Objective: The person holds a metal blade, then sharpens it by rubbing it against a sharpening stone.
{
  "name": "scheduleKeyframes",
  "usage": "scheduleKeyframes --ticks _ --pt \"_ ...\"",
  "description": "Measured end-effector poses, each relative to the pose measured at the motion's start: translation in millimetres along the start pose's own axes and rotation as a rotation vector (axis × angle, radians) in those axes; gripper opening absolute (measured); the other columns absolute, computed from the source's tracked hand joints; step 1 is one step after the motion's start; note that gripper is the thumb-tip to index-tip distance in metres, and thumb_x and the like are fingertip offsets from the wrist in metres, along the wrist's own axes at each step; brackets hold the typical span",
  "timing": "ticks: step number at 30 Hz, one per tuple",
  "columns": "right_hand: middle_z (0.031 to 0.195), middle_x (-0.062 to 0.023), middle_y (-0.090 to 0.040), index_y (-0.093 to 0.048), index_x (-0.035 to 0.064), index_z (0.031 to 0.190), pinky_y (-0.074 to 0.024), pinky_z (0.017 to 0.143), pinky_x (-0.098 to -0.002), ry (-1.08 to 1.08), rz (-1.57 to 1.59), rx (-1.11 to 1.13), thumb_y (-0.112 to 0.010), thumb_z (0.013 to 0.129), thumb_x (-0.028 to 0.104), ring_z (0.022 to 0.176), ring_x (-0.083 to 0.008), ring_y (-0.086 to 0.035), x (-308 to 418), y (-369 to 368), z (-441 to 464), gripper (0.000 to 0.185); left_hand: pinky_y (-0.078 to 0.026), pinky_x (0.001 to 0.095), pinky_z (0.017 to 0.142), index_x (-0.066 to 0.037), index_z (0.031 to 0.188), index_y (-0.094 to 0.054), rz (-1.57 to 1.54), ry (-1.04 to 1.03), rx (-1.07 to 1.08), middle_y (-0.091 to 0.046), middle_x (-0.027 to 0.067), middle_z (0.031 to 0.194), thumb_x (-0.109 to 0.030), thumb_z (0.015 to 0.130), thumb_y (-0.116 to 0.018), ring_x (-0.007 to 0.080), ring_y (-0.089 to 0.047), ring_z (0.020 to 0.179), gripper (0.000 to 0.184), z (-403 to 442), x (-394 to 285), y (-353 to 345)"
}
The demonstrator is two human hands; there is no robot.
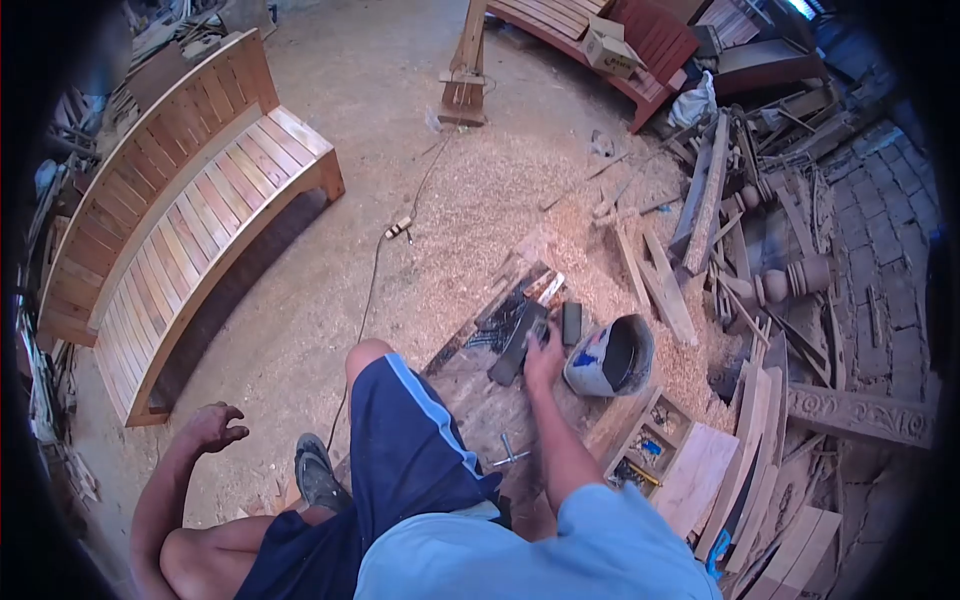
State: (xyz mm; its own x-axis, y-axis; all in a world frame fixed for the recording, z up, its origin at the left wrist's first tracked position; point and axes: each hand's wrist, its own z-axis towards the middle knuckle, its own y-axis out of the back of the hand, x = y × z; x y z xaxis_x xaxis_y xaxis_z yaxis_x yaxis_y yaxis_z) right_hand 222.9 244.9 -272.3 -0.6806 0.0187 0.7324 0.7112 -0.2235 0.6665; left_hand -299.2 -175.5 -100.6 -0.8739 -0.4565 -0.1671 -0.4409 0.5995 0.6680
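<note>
My right hand (543,358) is closed at the right side of a long dark grey block (514,352), with its fingers bent down. Something small and dark shows at the fingertips, too unclear to name. A second, shorter dark block (571,323) stands just right of those fingers. Beside it is a pale bucket (588,372) with blue marks and a dark inside. My left hand (212,428) hangs in the air at the left, holding nothing, its fingers loosely bent and apart from the thumb.
A curved slatted bench (215,215) stands at the left. A cable (375,275) crosses the floor. A divided wooden box (648,440) and a metal T-shaped tool (510,452) lie near my right arm. Wood shavings (500,190) and timber pieces (665,285) cover the right side.
</note>
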Motion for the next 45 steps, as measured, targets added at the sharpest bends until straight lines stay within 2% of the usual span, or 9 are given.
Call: scheduleKeyframes --ticks 3,7,19,21,29,34,37,41,45 --pt "0.118 -0.0205 -0.073 -0.061 0.0085 0.139 -0.0521 0.097 -0.0426 0.076 -0.010 -0.011 -0.076 0.089 0.025 0.104 -0.0334 -0.071 -12 1 -5 0.055 -0.050 0.0476 0.100 -0.008 0.126 -0.070 -0.107 0.005 -0.044 -0.068 0.0239 0.118 -0.048 0.088 -0.071 0.0400 -0.063 0.115 0.056 -7 -3 -8" --pt "0.118 -0.0211 -0.072 -0.061 0.0081 0.138 -0.0515 0.097 -0.0431 -0.140 -0.129 0.012 -0.075 0.089 0.025 0.109 -0.0344 -0.070 -2 -7 29 0.053 -0.050 0.0477 0.101 -0.007 0.125 -0.070 0.021 0.056 0.096 -0.067 0.0244 0.120 -0.048 0.088 -0.071 0.0403 -0.063 0.117 0.055 -9 -6 -3" --pt "0.116 -0.0215 -0.072 -0.060 0.0074 0.137 -0.0524 0.094 -0.0428 0.091 -0.032 -0.011 -0.074 0.090 0.023 0.105 -0.0369 -0.070 -3 6 2 0.051 -0.049 0.0478 0.102 -0.008 0.124 -0.071 0.054 0.008 0.077 -0.067 0.0231 0.123 -0.050 0.089 -0.070 0.0397 -0.062 0.118 0.055 -3 2 -1" --pt "0.116 -0.0230 -0.072 -0.060 0.0048 0.135 -0.0528 0.093 -0.0432 -0.035 0.022 0.171 -0.075 0.089 0.023 0.104 -0.0385 -0.070 -3 26 -33 0.052 -0.049 0.0477 0.102 -0.009 0.124 -0.071 -0.032 0.037 -0.022 -0.067 0.0232 0.123 -0.050 0.088 -0.070 0.0399 -0.063 0.118 0.055 -11 -12 9" --pt "0.112 -0.0207 -0.073 -0.062 0.0130 0.137 -0.0530 0.092 -0.0457 0.040 0.008 0.061 -0.077 0.089 0.026 0.103 -0.0397 -0.070 -5 13 -12 0.052 -0.050 0.0480 0.101 -0.009 0.124 -0.071 0.013 0.038 0.029 -0.068 0.0233 0.122 -0.051 0.088 -0.070 0.0402 -0.063 0.117 0.055 -12 -2 -6" --pt "0.111 -0.0209 -0.074 -0.062 0.0121 0.136 -0.0529 0.091 -0.0461 -0.139 0.012 0.215 -0.077 0.089 0.028 0.100 -0.0391 -0.070 -5 22 -17 0.051 -0.050 0.0479 0.102 -0.007 0.124 -0.071 -0.051 0.054 -0.016 -0.067 0.0240 0.125 -0.047 0.088 -0.070 0.0405 -0.064 0.117 0.053 -12 -5 -3" --pt "0.111 -0.0211 -0.074 -0.063 0.0119 0.135 -0.0528 0.090 -0.0467 -0.077 -0.087 0.044 -0.077 0.089 0.028 0.099 -0.0390 -0.070 2 4 12 0.051 -0.050 0.0480 0.101 -0.007 0.124 -0.071 0.024 0.034 0.069 -0.067 0.0241 0.123 -0.048 0.088 -0.071 0.0409 -0.063 0.117 0.054 -6 6 -16" --pt "0.115 -0.0222 -0.073 -0.062 0.0081 0.135 -0.0524 0.094 -0.0438 -0.137 0.010 0.204 -0.078 0.088 0.028 0.105 -0.0379 -0.070 15 29 -32 0.053 -0.050 0.0480 0.101 -0.007 0.124 -0.071 -0.035 0.009 -0.040 -0.068 0.0240 0.122 -0.049 0.088 -0.071 0.0406 -0.063 0.117 0.055 -5 6 -5" --pt "0.115 -0.0222 -0.072 -0.062 0.0084 0.135 -0.0524 0.093 -0.0443 -0.116 -0.137 0.090 -0.077 0.088 0.030 0.104 -0.0373 -0.070 19 12 9 0.054 -0.050 0.0480 0.101 -0.008 0.124 -0.071 -0.028 0.042 0.028 -0.067 0.0239 0.124 -0.048 0.087 -0.071 0.0404 -0.064 0.117 0.055 -7 -1 -8"
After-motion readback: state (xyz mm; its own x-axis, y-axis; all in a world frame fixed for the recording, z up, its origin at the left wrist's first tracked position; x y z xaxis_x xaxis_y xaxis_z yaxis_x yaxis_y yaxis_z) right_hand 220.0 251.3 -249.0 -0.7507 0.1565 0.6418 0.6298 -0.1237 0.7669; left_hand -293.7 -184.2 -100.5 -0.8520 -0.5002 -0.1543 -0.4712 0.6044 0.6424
